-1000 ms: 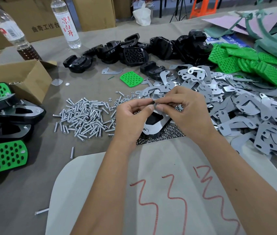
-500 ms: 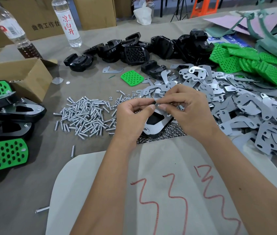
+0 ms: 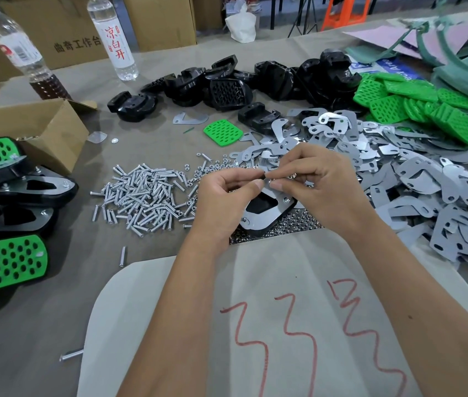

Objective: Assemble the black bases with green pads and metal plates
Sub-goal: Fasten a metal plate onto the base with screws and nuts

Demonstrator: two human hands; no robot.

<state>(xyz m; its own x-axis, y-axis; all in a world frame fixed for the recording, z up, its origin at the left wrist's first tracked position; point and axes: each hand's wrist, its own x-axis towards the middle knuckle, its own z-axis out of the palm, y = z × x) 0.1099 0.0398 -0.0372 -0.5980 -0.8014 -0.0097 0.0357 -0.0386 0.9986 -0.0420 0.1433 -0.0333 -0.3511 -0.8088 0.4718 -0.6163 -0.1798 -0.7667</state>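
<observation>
Little has changed in the past second: your left hand (image 3: pixel 224 193) and right hand (image 3: pixel 310 181) still pinch a small fastener together above the plated base (image 3: pixel 264 210), with screws (image 3: pixel 144 196) at nine o'clock; fastening continues.

Screws (image 3: pixel 144 196) lie left of the hands, metal plates (image 3: pixel 416 184) right, black bases (image 3: pixel 227 81) behind.

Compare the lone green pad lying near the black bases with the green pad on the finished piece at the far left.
The lone green pad lies bare on the table cloth; the mounted green pad sits on a black base. The lone one looks shorter and squarer, the mounted one longer with rounded ends. Both are bright green and full of holes.
</observation>
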